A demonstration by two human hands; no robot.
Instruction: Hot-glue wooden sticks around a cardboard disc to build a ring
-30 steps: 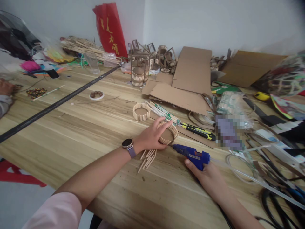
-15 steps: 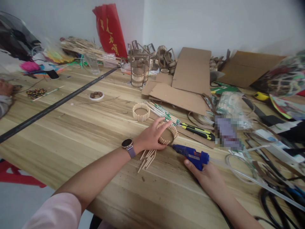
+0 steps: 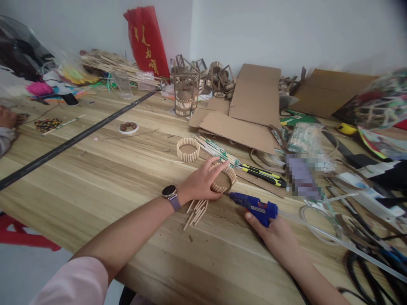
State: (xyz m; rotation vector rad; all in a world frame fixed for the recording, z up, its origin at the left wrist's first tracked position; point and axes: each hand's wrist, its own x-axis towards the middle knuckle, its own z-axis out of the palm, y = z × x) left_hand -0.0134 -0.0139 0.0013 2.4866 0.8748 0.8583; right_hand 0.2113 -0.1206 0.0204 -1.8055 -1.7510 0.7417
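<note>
My left hand curves around the left side of a round stick basket, a ring of short wooden sticks around a brown base, and steadies it on the table. In my right hand is a blue hot glue gun, its nozzle close to the basket's near edge; whether it touches I cannot tell. Several loose short sticks lie just below my left hand. Behind it stands a second stick basket of the same kind. A yellow and black utility knife lies to the right of the held basket.
Flattened cardboard lies behind, near several finished baskets with handles. A black bar crosses the table at left. A clear tube or glue stick and scissors lie at right. Another person's hand shows at far left.
Almost nothing differs. The glue gun has shifted very slightly to the left, while my left hand and the basket keep their place.
</note>
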